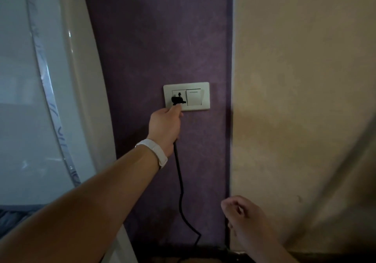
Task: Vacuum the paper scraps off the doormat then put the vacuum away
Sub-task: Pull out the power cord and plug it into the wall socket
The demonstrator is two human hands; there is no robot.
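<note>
At wall socket [186, 96], plug [178, 100] partly hidden by L hand [165, 129].

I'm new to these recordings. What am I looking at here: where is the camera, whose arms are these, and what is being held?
There is no machine: a person works with bare hands, and the one picture comes from a camera worn on the head, looking forward and down. The left hand, wearing a white wristband, reaches to a socket plate on the purple wall and grips the black power cord just below its plug. Whether the plug is fully in cannot be told. The right hand hangs low, fingers loosely curled, holding nothing. A white appliance stands at the left. No vacuum or doormat shows.
</note>
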